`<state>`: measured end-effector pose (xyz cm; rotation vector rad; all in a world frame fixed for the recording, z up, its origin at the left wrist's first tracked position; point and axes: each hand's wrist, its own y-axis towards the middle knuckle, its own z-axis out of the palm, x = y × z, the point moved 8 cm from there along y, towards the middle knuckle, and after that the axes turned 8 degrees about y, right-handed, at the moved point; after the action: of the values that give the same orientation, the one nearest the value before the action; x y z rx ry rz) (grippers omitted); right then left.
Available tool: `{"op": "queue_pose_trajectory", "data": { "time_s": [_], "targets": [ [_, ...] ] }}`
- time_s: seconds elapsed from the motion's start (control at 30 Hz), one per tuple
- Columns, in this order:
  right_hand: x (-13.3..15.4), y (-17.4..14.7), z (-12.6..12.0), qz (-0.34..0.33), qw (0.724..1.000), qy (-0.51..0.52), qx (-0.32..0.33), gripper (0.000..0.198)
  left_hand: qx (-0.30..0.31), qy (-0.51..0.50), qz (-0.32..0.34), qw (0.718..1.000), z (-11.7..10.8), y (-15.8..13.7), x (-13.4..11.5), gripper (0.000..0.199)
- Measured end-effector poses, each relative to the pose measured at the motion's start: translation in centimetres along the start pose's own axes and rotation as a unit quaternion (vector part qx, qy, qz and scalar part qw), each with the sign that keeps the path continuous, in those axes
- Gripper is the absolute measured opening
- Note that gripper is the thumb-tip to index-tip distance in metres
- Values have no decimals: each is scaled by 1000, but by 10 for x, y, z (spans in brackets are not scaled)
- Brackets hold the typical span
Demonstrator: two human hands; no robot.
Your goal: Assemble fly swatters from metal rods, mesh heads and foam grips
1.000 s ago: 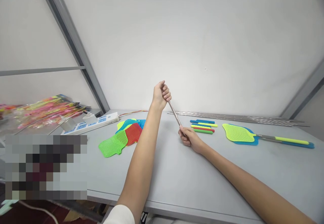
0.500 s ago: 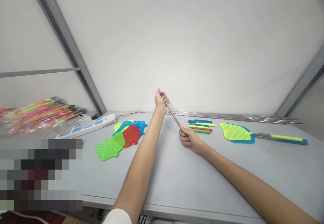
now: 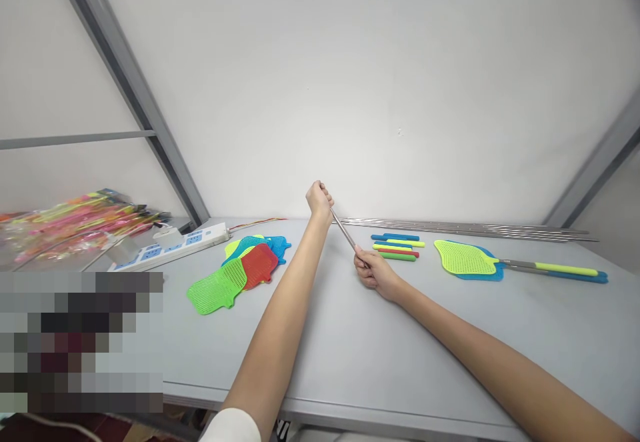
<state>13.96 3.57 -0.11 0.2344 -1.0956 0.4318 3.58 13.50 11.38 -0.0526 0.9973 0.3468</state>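
Observation:
A thin metal rod (image 3: pixel 344 229) slants between my two hands above the table. My left hand (image 3: pixel 319 198) is closed round its upper end. Lower down and to the right, my right hand (image 3: pixel 374 271) grips the same rod, fingers curled. Left of my left forearm lie loose fly swatter heads: a green one (image 3: pixel 217 287), a red one (image 3: pixel 259 266) and blue and yellow ones under and behind them. Several coloured handle tubes (image 3: pixel 397 247) lie just beyond my right hand. What sits inside either fist is hidden.
Two fly swatters with handles, the upper one yellow (image 3: pixel 465 259), lie at the right. Long metal rods (image 3: pixel 465 229) run along the wall. A white power strip (image 3: pixel 175 247) and plastic-wrapped colourful items (image 3: pixel 75 222) are at the left. The grey table (image 3: pixel 390 355) ends at a front edge.
My left hand has dipped slightly and its fingers look more tightly closed on the rod. My right hand stays almost where it was, and the objects on the table have not moved.

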Motion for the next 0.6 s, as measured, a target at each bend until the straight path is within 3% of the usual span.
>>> {"op": "queue_pose_trajectory", "data": {
  "time_s": [0.33,0.6],
  "targets": [
    [1,-1,-4,-6,1000,16,-1,39,-23,29,32,999,2,-8,-1,17],
    [-1,0,-7,-6,1000,24,-1,37,-33,37,19,999,2,-13,7,18]
  ]
}}
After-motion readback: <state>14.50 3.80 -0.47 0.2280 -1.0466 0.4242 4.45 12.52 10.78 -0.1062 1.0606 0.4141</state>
